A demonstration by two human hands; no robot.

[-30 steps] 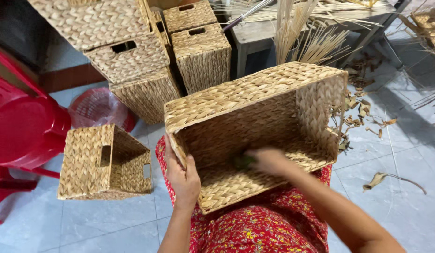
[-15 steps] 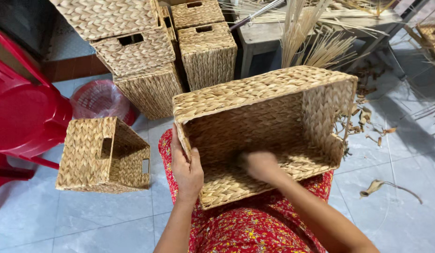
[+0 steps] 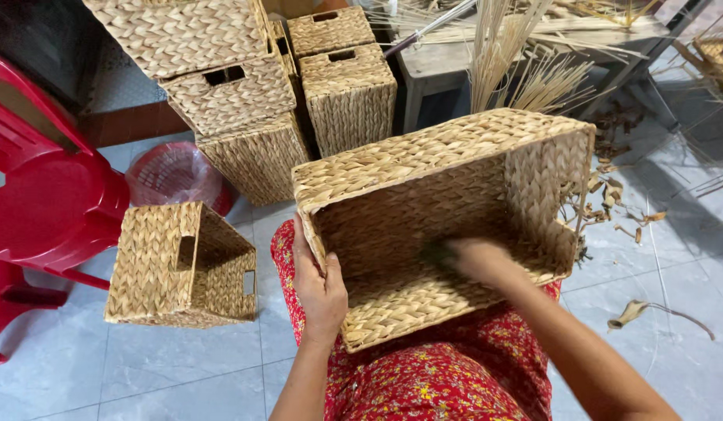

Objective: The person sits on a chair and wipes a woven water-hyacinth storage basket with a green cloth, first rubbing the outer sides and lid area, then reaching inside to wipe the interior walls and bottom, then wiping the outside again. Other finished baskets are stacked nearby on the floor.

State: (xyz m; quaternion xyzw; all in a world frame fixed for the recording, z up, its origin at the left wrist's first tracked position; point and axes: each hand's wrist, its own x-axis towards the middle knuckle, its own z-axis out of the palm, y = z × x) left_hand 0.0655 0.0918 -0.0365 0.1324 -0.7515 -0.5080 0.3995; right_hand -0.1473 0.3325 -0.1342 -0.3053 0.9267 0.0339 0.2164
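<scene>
A large rectangular woven basket (image 3: 424, 168) lies on its side on my lap, its mouth facing me. My left hand (image 3: 319, 284) grips the basket's left rim. My right hand (image 3: 474, 261) is inside the basket, blurred, pressed against the lower inner wall with something small and dark at its fingertips that I cannot make out. My lap is covered by red flowered cloth (image 3: 439, 374).
A small woven basket with handle holes (image 3: 178, 265) lies on the tiled floor to my left. Several stacked woven baskets (image 3: 237, 101) stand behind, beside a red plastic chair (image 3: 42, 187) and a red mesh bin (image 3: 171, 171). Dry reed bundles (image 3: 525, 54) and scraps (image 3: 611, 210) lie at right.
My right hand has shifted back and forth along the lower inner wall of the basket. My left hand keeps its hold on the rim, and the basket has barely moved.
</scene>
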